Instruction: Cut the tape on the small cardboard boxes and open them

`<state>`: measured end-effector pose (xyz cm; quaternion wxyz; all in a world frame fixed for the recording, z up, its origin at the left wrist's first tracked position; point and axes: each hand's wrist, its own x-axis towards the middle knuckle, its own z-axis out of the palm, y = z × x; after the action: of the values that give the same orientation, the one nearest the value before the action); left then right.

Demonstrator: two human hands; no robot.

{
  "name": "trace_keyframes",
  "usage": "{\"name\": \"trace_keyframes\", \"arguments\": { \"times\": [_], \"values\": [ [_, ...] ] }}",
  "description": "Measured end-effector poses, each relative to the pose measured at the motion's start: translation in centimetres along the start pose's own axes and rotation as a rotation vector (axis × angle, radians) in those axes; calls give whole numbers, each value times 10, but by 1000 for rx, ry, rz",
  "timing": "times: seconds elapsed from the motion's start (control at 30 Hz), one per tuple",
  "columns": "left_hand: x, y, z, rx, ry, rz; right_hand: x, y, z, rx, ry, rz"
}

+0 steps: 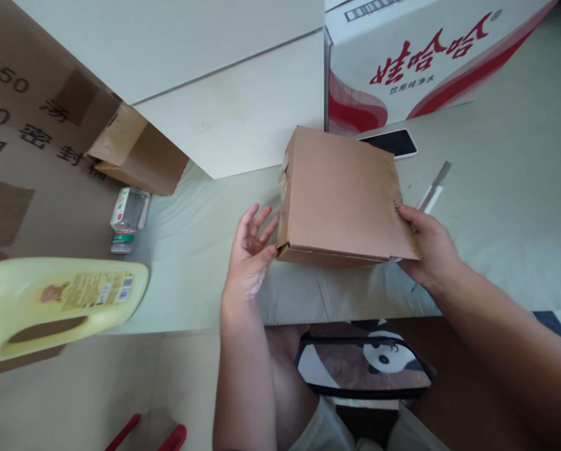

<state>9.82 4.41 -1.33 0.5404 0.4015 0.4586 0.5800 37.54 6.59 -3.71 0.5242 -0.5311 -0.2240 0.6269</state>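
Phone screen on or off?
Looks off: what shows of the phone is black, nothing lit; the box hides the rest.

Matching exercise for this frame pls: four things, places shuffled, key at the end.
1. cardboard box
2. black-screened phone
3. yellow jug
4. small clear bottle

A. partly hidden behind the held box, by the white carton with red lettering
B. at the left edge of the view, its label showing
C. between the left hand and right hand
D. lying just beyond the jug, green band near one end

Pairs: 1-C, 2-A, 3-B, 4-D
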Motion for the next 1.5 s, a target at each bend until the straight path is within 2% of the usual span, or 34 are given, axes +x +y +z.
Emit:
{"name": "trace_keyframes", "arguments": {
  "times": [0.1,0.23,0.33,0.63,0.77,0.87,0.97,1.1,1.17,1.27,1.5],
  "values": [
    [2,-5,0,48,33,50,0,0,2,26,11,8],
    [2,-11,3,242,246,233,-3,1,7,56,23,11],
    [0,-15,4,387,346,293,-4,1,10,39,11,3],
    [2,-27,-2,543,435,454,-4,4,14,71,13,-25],
    [8,-32,-9,571,382,538,-1,6,13,70,2,-26],
    [9,-30,-14,662,235,483,1,7,11,93,16,7],
    [8,-28,-20,731,95,353,3,7,11,86,3,-16],
    [11,-29,-23,601,-49,140,2,9,13,70,-6,-17],
    [14,-32,-21,494,-69,75,2,8,15,58,20,-5],
    [17,-35,-13,401,-47,56,2,7,14,31,52,1],
    [17,-33,3,275,-17,-137,2,1,11,5,12,6]
  ]
}}
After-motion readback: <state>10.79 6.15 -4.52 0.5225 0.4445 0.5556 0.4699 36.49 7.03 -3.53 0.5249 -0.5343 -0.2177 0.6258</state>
